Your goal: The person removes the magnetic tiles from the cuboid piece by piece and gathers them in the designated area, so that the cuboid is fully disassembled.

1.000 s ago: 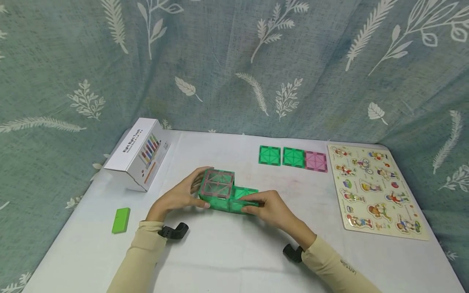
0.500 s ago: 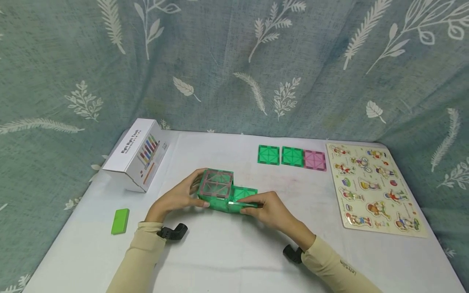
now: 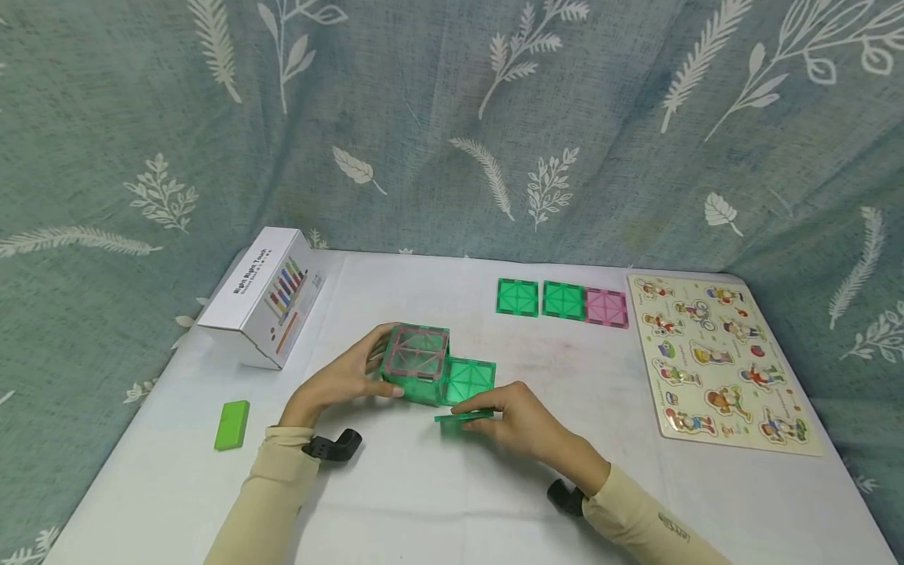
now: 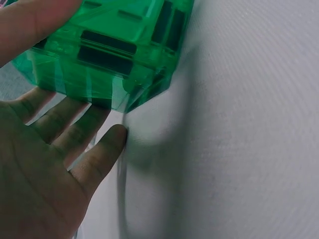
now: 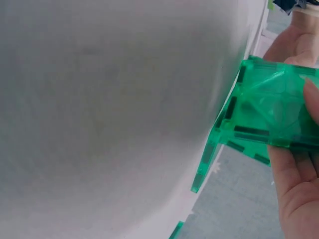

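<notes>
My left hand (image 3: 344,375) holds a cube of see-through magnetic tiles (image 3: 418,362), green at the sides with a pink top, in the head view. The thumb presses the near side while the fingers lie along the left side. A green magnetic tile (image 3: 470,381) lies flat against the cube's right side. Just in front of that, my right hand (image 3: 528,420) pinches another green magnetic tile (image 5: 269,107) between thumb and fingers, seen nearly edge-on from the head. The left wrist view shows the cube's green underside (image 4: 107,42) close up, its corner tilted.
Two green tiles (image 3: 518,297) and a pink tile (image 3: 606,307) lie flat at the back. To the right is a wooden picture puzzle board (image 3: 720,365). At the left stand a white box (image 3: 261,298) and a bright green block (image 3: 231,425).
My right hand has drawn the green tile away from the structure, down towards me, uncovering the flat tile beside the cube. My left hand stays on the cube.
</notes>
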Demonstrator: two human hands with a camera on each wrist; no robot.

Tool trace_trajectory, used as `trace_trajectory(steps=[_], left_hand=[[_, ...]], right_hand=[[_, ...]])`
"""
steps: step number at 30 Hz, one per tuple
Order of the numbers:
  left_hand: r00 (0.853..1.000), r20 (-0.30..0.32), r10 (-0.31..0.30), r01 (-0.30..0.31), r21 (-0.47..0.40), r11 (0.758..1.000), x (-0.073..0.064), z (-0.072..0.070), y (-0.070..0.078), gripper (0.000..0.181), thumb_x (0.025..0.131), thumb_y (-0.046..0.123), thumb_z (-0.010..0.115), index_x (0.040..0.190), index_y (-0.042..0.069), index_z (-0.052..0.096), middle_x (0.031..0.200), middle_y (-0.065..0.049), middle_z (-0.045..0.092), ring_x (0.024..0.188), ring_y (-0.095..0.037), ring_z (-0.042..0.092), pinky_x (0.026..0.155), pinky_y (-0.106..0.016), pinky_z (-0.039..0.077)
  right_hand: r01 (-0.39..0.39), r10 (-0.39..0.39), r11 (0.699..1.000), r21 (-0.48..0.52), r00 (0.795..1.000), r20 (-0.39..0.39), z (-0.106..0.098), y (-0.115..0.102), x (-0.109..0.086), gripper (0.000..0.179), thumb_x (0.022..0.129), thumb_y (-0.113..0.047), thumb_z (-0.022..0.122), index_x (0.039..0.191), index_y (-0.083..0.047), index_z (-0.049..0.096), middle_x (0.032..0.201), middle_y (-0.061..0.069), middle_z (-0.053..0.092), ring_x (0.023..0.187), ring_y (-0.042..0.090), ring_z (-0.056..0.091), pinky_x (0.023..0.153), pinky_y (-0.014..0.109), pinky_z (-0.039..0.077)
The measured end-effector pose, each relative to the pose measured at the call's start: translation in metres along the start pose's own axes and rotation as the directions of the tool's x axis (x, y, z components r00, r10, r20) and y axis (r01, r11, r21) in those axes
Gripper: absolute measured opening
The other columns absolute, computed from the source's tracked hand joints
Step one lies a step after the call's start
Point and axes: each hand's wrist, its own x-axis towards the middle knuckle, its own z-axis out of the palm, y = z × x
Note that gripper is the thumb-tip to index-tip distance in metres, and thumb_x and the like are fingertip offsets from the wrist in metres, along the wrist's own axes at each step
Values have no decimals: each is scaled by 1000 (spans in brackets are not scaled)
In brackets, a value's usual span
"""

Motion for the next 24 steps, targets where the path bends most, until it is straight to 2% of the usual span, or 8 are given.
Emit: trace_trajectory(steps=[6,11,14,18,20,24], left_hand=[[1000,-9,-5,5,0,1000,-2,-1,1,104,76,9,86,157,12,21,164,-21,24,154,-48,18,126,-59,20],[1000,-15,-8,8,-3,1000,-5,-3,0,103,76,9,85,157,12,22,164,-20,24,154,-47,18,125,-60,21],[1000,-14,-27,26,-11,1000,-10,-8,-1,103,76,9,86,157,15,23,164,-18,26,154,-45,18,125,-60,22],[999,-18,-51,51,-24,998,-19,-15,-3,102,74,10,87,155,18,26,162,-16,32,155,-43,20,125,-62,22],[998,-27,-55,54,-30,998,-22,-18,-4,102,73,9,87,155,18,27,161,-15,33,154,-42,21,125,-62,21],[998,-42,-56,56,-22,998,-26,-21,-7,102,72,10,88,155,19,28,162,-14,33,155,-43,20,125,-61,19]], right_hand=[[31,-31,999,-7,999,28,2,1,-4,22,85,-12,80,105,-21,80,99,-6,80,93,5,73,82,22,57],[44,-44,999,-8,997,57,1,4,-9,22,87,-14,78,107,-20,79,103,-6,79,98,8,74,86,24,58],[46,-44,999,-22,995,93,-2,4,-12,23,87,-13,77,109,-19,79,106,-6,79,104,9,73,92,27,58],[65,-60,997,-29,988,143,-9,4,-15,23,88,-13,76,110,-19,78,107,-8,78,104,6,72,93,25,58],[67,-64,998,-16,988,143,-14,6,-16,22,89,-12,76,110,-19,79,106,-8,78,101,4,73,91,24,59],[39,-38,999,-5,995,90,-27,12,-15,23,89,-13,76,110,-21,78,106,-8,78,101,6,73,91,25,59]])
